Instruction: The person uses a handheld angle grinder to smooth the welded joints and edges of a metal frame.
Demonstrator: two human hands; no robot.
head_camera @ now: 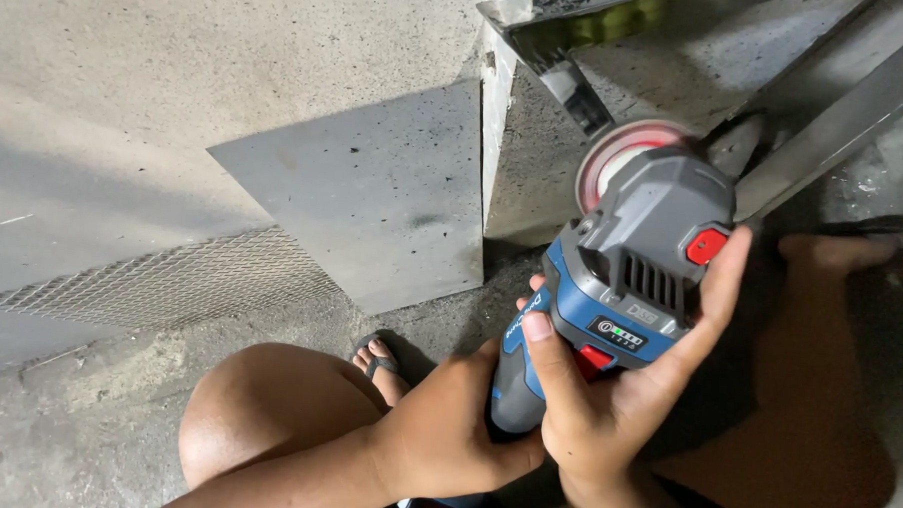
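**Two hands on a cordless grinder**

The blue-grey angle grinder [621, 280] sits right of centre. The left hand [445, 429] wraps its near handle, fingers closed. The right hand [627, 390] grips the body, fingers reaching toward the red disc [615, 150] beside the far metal angle bar [568, 83].

We count: one cordless angle grinder [621, 280] with one disc [620, 150], two hands on it, left [446, 424] and right [627, 380]. One flat steel plate [374, 191], one mesh sheet [170, 284], two angle bars [569, 48], one sandalled foot [380, 362].
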